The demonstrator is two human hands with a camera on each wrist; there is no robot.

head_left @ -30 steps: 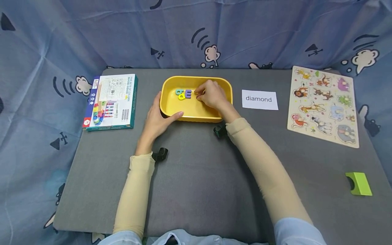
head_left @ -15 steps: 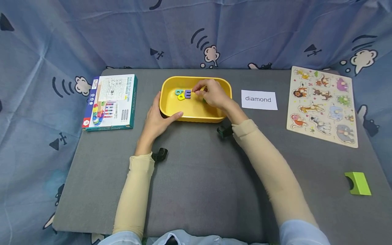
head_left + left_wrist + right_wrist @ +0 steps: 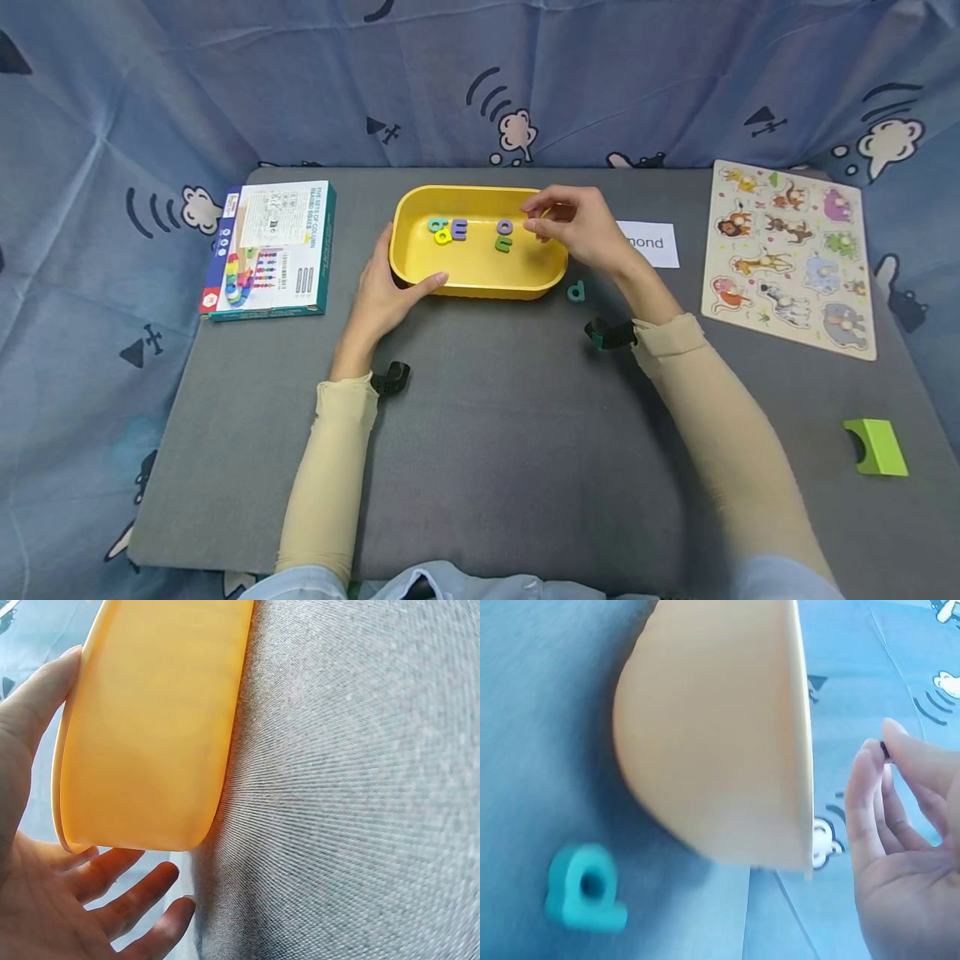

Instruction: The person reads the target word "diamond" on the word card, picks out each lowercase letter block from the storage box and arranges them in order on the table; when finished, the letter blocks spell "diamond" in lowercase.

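The yellow tray (image 3: 480,273) stands at the back middle of the table. My left hand (image 3: 384,292) holds its left front corner, thumb at the front rim and fingers round the end wall. Over the tray's right end, my right hand (image 3: 581,223) pinches a small dark piece (image 3: 886,751) between thumb and index finger; most of it is hidden. Inside lie a blue-green letter (image 3: 436,225), a yellow letter (image 3: 443,237), a purple m-like letter (image 3: 459,230), a purple o (image 3: 505,227) and a green n-like letter (image 3: 502,244). A teal d (image 3: 576,292) lies on the table beside the tray.
A white word card (image 3: 658,244), partly covered by my right hand, lies right of the tray. Farther right are an animal puzzle board (image 3: 791,258) and a green arched block (image 3: 881,448). A boxed set (image 3: 270,250) lies at left. A blue curtain (image 3: 450,75) hangs behind.
My right hand has moved right from the middle of the tray to above its right end, carrying the small piece. The purple o, green n-like letter and teal d have come into view. The left hand stays put.
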